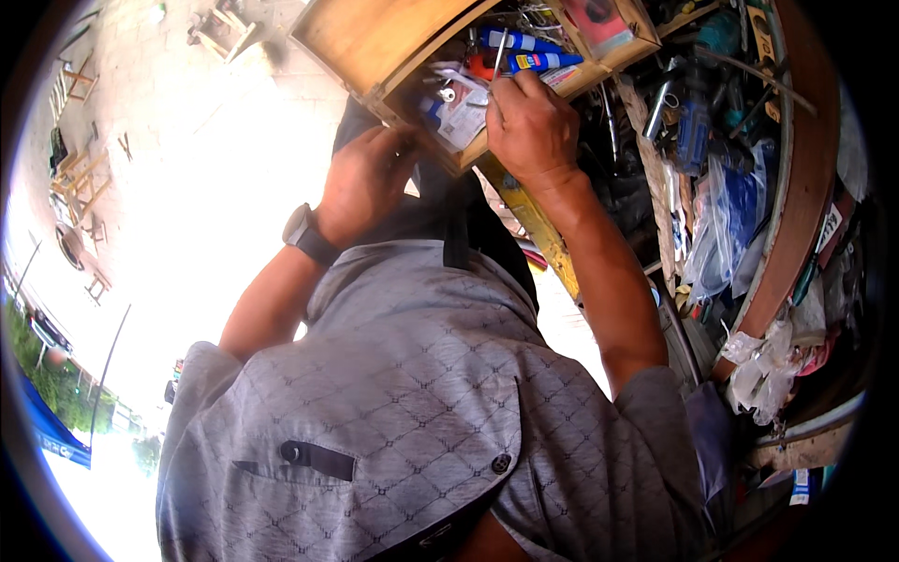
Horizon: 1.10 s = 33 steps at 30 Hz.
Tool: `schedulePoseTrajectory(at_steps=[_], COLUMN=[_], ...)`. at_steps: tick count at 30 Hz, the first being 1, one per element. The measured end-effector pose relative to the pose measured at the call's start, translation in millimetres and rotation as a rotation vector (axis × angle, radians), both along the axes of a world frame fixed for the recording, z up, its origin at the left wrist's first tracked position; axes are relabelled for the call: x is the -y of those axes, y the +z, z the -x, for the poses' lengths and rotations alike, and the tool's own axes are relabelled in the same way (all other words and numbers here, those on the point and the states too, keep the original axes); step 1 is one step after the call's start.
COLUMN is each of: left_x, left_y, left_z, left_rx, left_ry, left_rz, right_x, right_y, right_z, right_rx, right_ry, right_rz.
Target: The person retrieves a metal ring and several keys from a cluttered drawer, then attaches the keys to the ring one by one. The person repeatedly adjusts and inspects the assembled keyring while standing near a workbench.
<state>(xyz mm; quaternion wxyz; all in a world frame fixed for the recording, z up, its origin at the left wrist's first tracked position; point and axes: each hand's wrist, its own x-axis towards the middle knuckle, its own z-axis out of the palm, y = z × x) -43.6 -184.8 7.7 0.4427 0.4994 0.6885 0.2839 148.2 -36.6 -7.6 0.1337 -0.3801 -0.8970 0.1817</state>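
Note:
A divided wooden box with small goods in it is at the top middle, above my lap. My right hand is over its near right side, with fingers pinched round a thin metal rod that points up and away. Beside the rod are blue tubes and a red piece. Clear plastic packets and a small white part lie nearer to me. My left hand, wearing a dark wristwatch, has its fingers curled at the box's near left corner; the fingertips are partly hidden.
To the right, a crowded bench holds a blue power tool, plastic bags and other tools, bounded by a curved brown edge. A yellow bar runs below the box. Wooden frames stand on the bright paved ground at left.

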Motion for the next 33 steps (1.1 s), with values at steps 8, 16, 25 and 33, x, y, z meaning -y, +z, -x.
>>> schedulePoseTrajectory(at_steps=[8, 16, 25, 33], left_x=[-7, -5, 6, 9], left_y=[6, -2, -10, -12], left_z=[-11, -13, -6, -5], left_rx=[0.066, -0.054, -0.063, -0.004], left_ry=[0.186, -0.008, -0.062, -0.030], left_rz=[0.033, -0.085, -0.115, -0.136], right_x=[1, 18, -6, -7], right_y=[23, 26, -23, -34], right_z=[-27, -22, 18, 20], right_rx=[-0.070, -0.065, 0.172, 0.272], right_ry=[0.164, 0.200, 0.206, 0.251], right_rz=[0.122, 0.381, 0.197, 0.229])
